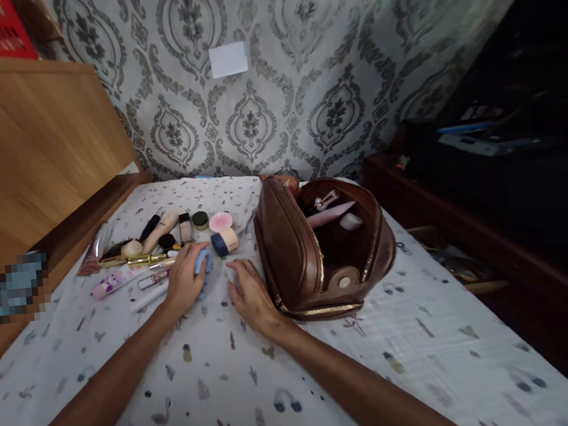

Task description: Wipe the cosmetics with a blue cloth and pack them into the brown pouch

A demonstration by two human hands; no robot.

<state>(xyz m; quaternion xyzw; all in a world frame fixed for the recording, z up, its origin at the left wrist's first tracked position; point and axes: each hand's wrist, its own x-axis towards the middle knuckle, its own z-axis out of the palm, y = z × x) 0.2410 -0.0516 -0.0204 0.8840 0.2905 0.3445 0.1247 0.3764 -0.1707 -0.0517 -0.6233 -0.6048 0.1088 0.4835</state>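
Note:
My left hand (186,280) is closed over a light blue, soft-looking piece of cloth (204,264), mostly covered by my fingers. Lying just beyond it is a small beige jar with a dark blue lid (225,242). My right hand (252,295) rests on the sheet with loosely curled, parted fingers and nothing visible in them. Right beside it stands an open brown leather makeup bag (288,259). Inside the bag are a pink tube (330,215), a small whitish round container (350,221) and a shiny jewelled item (326,200).
Several cosmetics lie left of my hands, including a purple-and-pink tube (114,281), a white stick (149,297), a dark green lid (200,220) and a pink round compact (220,222). The patterned sheet (218,366) meets a wooden board at left and a papered wall (250,122) behind.

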